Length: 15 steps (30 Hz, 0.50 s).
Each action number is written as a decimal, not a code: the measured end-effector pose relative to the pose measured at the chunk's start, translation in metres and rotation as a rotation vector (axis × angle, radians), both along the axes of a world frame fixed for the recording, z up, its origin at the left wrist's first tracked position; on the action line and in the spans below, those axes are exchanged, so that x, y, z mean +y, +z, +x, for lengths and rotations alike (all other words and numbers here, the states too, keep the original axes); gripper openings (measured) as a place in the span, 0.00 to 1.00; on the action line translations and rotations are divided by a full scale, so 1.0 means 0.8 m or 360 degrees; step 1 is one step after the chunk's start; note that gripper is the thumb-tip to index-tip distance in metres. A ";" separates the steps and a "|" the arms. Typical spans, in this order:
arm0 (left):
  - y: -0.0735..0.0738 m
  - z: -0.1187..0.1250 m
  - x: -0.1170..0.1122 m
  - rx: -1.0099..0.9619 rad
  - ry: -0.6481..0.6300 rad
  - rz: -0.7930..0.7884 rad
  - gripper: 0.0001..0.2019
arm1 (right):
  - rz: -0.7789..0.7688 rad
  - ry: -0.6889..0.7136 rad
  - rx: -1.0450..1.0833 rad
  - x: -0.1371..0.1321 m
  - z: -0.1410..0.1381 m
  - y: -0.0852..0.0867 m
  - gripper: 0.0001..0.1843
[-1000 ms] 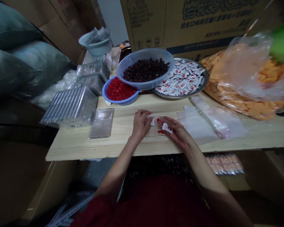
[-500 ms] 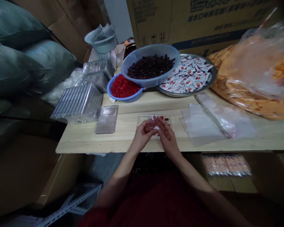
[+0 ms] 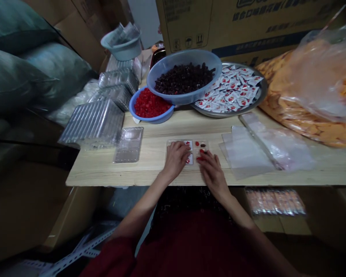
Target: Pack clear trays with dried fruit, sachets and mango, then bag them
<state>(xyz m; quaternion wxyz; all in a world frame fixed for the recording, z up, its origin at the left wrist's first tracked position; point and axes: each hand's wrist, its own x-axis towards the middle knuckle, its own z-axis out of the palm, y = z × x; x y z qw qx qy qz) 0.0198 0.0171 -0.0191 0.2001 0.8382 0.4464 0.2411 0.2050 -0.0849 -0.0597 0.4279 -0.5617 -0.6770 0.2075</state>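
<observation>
Ctn (image 3: 187, 23) w/ 綜合口味 (image 3: 245, 16), umbrella sign (image 3: 188, 42), up-arrows (image 3: 200, 39)

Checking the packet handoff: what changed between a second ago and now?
The right hand has let go of the packet it held; a second packet now lies beside the first in the tray. After meeting over the tray, the hands parted: left hand over its left half, right over the right. Bowls and sheets stayed put.

White sachets (image 3: 190, 159) patterned in red
</observation>
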 end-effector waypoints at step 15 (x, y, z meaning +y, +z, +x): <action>0.002 -0.098 -0.005 -0.0488 0.0631 0.0169 0.12 | 0.0849 -0.1020 -0.0279 0.068 0.221 0.168 0.18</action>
